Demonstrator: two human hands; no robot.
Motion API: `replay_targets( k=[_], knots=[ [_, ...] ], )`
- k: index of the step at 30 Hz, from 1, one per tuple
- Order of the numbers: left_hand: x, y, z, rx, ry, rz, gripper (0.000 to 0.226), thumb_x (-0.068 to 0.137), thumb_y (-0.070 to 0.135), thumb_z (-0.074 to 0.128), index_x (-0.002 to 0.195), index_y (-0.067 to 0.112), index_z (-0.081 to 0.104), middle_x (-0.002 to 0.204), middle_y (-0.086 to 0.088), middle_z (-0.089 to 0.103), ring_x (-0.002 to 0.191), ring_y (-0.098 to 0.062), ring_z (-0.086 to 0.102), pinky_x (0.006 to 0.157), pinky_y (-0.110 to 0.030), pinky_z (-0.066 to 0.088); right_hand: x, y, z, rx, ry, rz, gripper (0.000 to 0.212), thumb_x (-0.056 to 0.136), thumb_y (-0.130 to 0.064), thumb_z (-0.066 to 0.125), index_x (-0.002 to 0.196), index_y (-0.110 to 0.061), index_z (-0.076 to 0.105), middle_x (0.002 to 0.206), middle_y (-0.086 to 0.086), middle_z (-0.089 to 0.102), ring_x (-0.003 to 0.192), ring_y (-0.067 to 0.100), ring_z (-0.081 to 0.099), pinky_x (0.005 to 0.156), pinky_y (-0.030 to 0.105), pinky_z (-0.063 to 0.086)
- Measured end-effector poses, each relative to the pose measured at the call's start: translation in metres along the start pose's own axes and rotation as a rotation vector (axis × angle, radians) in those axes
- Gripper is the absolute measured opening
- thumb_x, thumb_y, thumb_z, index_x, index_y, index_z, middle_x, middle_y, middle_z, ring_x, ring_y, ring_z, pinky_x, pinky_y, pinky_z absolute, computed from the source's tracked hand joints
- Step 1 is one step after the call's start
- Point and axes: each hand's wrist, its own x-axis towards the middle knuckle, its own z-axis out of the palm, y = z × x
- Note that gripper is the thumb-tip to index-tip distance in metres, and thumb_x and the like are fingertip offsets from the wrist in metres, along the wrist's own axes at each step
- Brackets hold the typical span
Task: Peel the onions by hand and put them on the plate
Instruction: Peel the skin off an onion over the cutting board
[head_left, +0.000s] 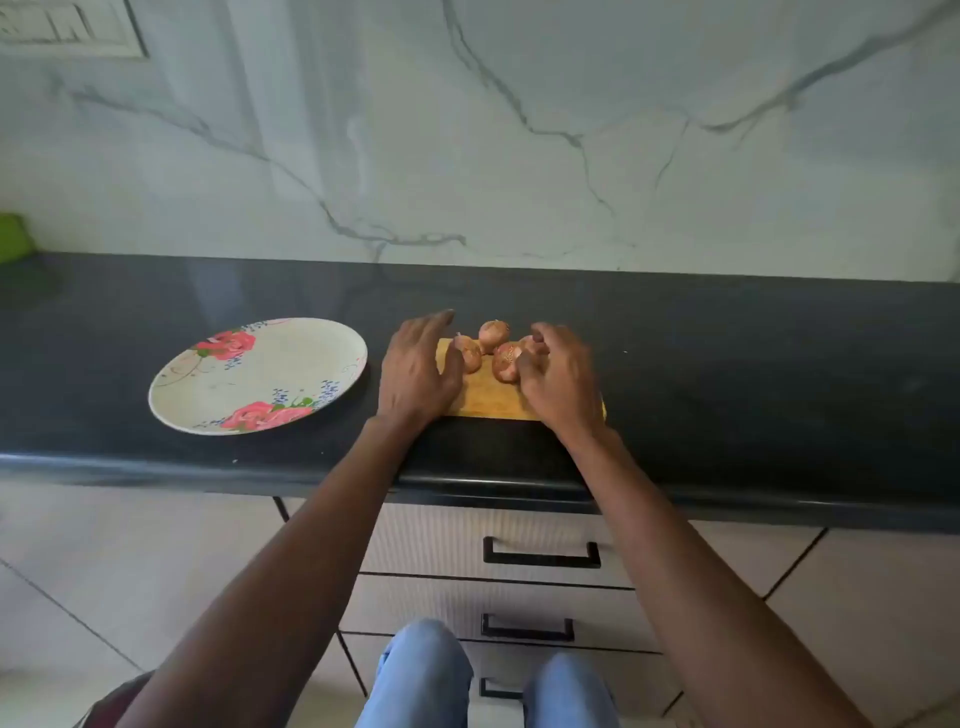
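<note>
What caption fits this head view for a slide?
Both hands, left hand and right hand, reach unpeeled brown onions on a wooden cutting board beside a floral plate.

cutting board (491, 400) sides under both hands, fourth onion (529, 343) mostly behind right hand (558, 382)

Bare counter (727, 364) right of board (488, 402).

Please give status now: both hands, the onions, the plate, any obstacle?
Left hand open, beside onions. Right hand curled over them, grip unclear. Onions unpeeled on cutting board. Plate holds none; nothing between.
</note>
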Motion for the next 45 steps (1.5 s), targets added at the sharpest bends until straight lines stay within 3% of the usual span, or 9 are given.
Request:
replay_targets(
  k=[7,12,26,31,35,38,40,42,45],
  knots=[
    [0.007,0.006,0.000,0.097,-0.176,-0.006,0.044,0.100,0.018,0.050,0.142,0.003,0.048,0.138,-0.019,0.054,0.130,-0.033,0.046,0.107,-0.045,0.038,0.006,-0.003,0.002,-0.136,-0.162,0.024,0.028,0.098,-0.023,0.058,0.120,-0.005,0.060,0.122,0.011,0.057,0.110,0.029,0.055,0.096,0.044,0.043],
    [0.013,0.004,0.006,0.105,-0.205,-0.027,0.047,0.099,0.021,0.051,0.143,0.005,0.047,0.141,-0.017,0.052,0.133,-0.031,0.044,0.110,-0.043,0.035,0.008,0.003,0.008,-0.148,-0.204,-0.011,0.054,0.088,-0.045,0.072,0.127,-0.012,0.058,0.123,0.007,0.053,0.115,0.023,0.050,0.097,0.044,0.041],
    [0.036,-0.011,0.022,0.076,-0.248,-0.031,0.043,0.098,0.028,0.055,0.136,0.008,0.054,0.134,-0.013,0.057,0.126,-0.027,0.049,0.103,-0.042,0.044,0.027,0.012,0.019,-0.201,-0.240,-0.014,0.064,0.079,-0.038,0.084,0.134,-0.014,0.062,0.113,0.003,0.049,0.106,0.023,0.052,0.091,0.039,0.051],
    [0.033,-0.013,0.023,0.077,-0.165,0.005,0.046,0.097,0.025,0.057,0.139,0.004,0.052,0.139,-0.016,0.054,0.131,-0.031,0.047,0.107,-0.045,0.039,0.029,0.012,0.020,-0.166,-0.249,-0.015,0.060,0.081,-0.034,0.083,0.133,-0.011,0.062,0.112,0.001,0.048,0.103,0.023,0.054,0.087,0.038,0.052],
    [0.027,-0.015,0.022,0.023,-0.027,0.044,0.039,0.095,0.017,0.059,0.132,0.003,0.059,0.132,-0.016,0.058,0.123,-0.031,0.052,0.101,-0.044,0.044,0.026,0.011,0.015,-0.030,-0.196,0.050,0.054,0.084,-0.028,0.082,0.130,-0.008,0.062,0.113,-0.003,0.045,0.101,0.015,0.051,0.081,0.016,0.045],
    [0.018,-0.011,0.016,-0.169,0.023,0.034,0.030,0.094,0.017,0.061,0.121,0.006,0.066,0.113,-0.010,0.065,0.095,-0.020,0.063,0.083,-0.038,0.053,0.023,0.011,0.010,0.115,-0.167,0.093,0.051,0.081,-0.024,0.085,0.125,-0.010,0.064,0.117,0.001,0.055,0.103,0.014,0.054,0.075,0.001,0.037],
    [0.012,-0.003,0.010,-0.328,-0.012,-0.016,0.024,0.095,0.020,0.063,0.116,0.008,0.069,0.102,-0.005,0.070,0.080,-0.014,0.065,0.074,-0.031,0.054,0.021,0.010,0.008,0.194,-0.199,0.102,0.054,0.078,-0.024,0.087,0.126,-0.014,0.064,0.121,0.002,0.064,0.107,0.016,0.060,0.081,0.007,0.043],
    [0.007,0.006,0.006,-0.493,-0.116,-0.124,0.024,0.098,0.025,0.064,0.116,0.009,0.069,0.094,-0.005,0.073,0.073,-0.015,0.069,0.066,-0.029,0.056,0.018,0.008,0.009,0.282,-0.245,0.147,0.063,0.075,-0.022,0.089,0.131,-0.018,0.062,0.125,0.002,0.066,0.112,0.018,0.062,0.088,0.023,0.053],
    [0.004,0.012,0.002,-0.696,-0.268,-0.228,0.031,0.098,0.025,0.064,0.122,0.004,0.066,0.096,-0.010,0.074,0.077,-0.020,0.073,0.063,-0.030,0.060,0.015,0.005,0.008,0.335,-0.257,0.146,0.063,0.073,-0.018,0.091,0.130,-0.020,0.063,0.125,0.003,0.067,0.114,0.021,0.063,0.093,0.041,0.057]
  ],
)
